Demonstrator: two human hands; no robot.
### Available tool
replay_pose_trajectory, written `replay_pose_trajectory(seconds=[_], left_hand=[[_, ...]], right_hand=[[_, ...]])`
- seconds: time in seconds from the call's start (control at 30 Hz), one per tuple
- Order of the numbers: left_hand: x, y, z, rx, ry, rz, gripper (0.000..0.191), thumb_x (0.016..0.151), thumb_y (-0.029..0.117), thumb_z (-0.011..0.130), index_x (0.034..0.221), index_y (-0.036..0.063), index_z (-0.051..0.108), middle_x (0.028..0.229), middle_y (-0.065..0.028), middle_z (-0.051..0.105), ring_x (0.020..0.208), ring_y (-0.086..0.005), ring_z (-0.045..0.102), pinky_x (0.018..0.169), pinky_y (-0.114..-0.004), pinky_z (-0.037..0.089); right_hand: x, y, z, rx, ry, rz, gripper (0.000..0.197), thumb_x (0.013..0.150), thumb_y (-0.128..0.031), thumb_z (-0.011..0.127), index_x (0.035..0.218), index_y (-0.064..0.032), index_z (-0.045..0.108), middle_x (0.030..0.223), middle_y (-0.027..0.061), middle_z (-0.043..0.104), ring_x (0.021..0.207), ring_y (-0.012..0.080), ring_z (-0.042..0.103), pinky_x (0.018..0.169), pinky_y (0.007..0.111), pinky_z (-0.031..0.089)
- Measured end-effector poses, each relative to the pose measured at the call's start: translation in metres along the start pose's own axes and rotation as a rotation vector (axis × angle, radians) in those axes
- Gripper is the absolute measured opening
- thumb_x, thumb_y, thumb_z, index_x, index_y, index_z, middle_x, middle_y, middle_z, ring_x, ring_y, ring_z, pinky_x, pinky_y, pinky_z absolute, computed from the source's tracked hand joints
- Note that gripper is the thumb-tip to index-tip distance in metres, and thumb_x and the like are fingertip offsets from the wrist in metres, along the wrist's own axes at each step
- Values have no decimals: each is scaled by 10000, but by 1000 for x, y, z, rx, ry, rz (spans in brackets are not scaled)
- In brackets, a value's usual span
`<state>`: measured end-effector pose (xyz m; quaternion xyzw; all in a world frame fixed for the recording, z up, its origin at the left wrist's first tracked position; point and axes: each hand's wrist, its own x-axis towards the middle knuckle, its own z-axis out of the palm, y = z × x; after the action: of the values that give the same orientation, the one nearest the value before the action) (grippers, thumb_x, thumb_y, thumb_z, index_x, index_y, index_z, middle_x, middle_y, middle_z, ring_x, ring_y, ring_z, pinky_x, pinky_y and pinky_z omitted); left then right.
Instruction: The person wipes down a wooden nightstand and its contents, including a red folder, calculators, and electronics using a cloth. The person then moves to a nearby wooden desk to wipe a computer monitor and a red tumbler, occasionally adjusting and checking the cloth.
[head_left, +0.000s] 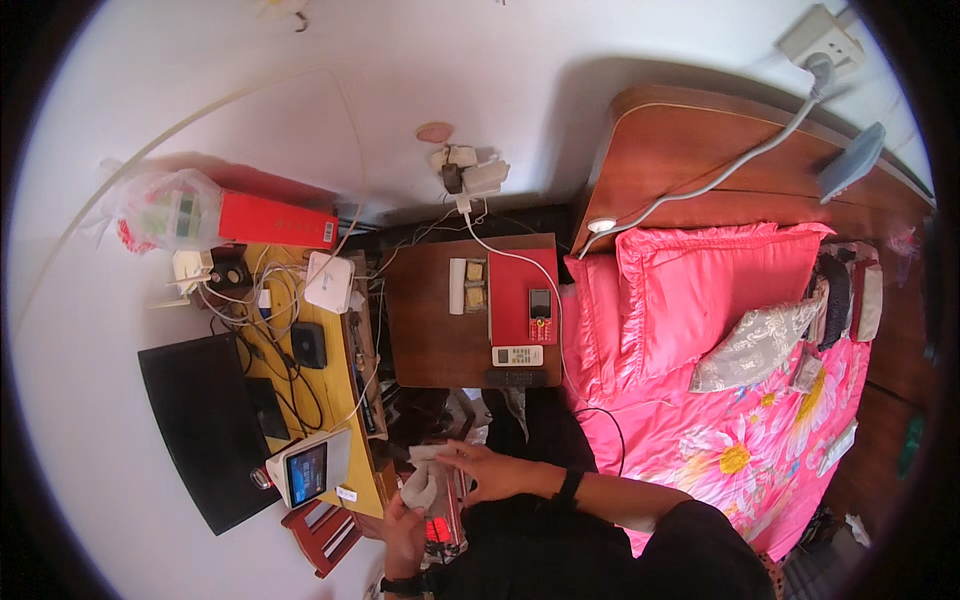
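A light grey piece of cloth (422, 487) is bunched between my two hands at the bottom centre. My left hand (405, 529) grips its lower end. At its upper end my right hand (487, 471) holds a fold between thumb and fingers. Below and beside the cloth, an open drawer or case with a bright red item (438, 529) shows only in part. Beyond my hands stands a brown wooden nightstand (435, 345). It bears a red folder or box (517, 274), a keypad mobile phone (540, 311), a white remote control (517, 355) and a black one (516, 378).
To the left, a yellow wooden desk (337, 382) holds a monitor (202, 427), a smart display (309, 471), a white router (330, 282) and tangled cables. On the right is a bed with pink bedding (675, 427). A charging cable (517, 255) hangs across the nightstand.
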<state>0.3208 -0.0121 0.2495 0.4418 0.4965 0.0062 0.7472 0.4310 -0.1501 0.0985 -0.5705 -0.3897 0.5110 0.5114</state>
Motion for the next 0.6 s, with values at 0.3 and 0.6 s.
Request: replay_pose_trajectory(seconds=[0.3, 0.6], left_hand=[[35, -13, 20, 41, 337, -55, 453, 917, -5, 570, 1354, -62, 466, 1326, -190, 560, 1226, -270, 556, 1071, -390, 430], [80, -46, 78, -362, 168, -488, 558, 1043, 429, 373, 1437, 35, 403, 1417, -140, 502, 1298, -326, 500, 1097, -511, 393]], right_hand=[[0, 12, -36, 105, 85, 244, 409, 852, -237, 685, 1158, 23, 606, 1233, 178, 604, 1133, 354, 591, 959, 410, 476], [-13, -8, -79, 387, 225, 165, 360, 808, -130, 718, 1120, -1, 592, 1082, 133, 593, 1031, 294, 609, 862, 350, 499]])
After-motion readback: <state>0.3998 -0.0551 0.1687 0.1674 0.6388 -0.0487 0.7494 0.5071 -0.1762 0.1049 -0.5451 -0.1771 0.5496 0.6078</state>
